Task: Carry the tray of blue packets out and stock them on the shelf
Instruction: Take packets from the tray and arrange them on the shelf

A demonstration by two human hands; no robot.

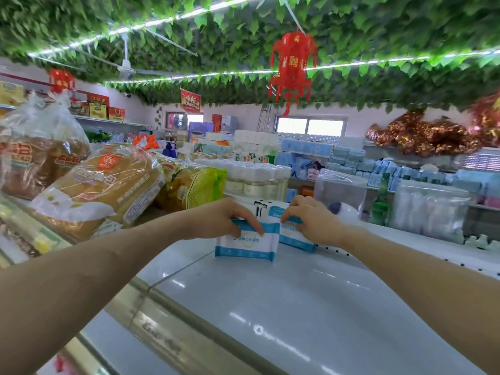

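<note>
Arms stretched forward, we pinch a blue-and-white packet (pixel 247 243) by its top edge with our left hand (pixel 224 216), standing it upright on the white shelf (pixel 270 307), while our right hand (pixel 311 220) curls its fingers round a second packet (pixel 293 238) just beside it.

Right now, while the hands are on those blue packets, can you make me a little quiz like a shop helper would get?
1. True or false: the left hand holds a blue-and-white packet by its top edge.
2. What sits to the left of the packets? A) bagged bread B) shoes C) bananas
3. Fill the gap: the right hand grips a second packet, so the hands hold ___ packets together.

Key: 1 true. 2 A. 3 two.
</note>
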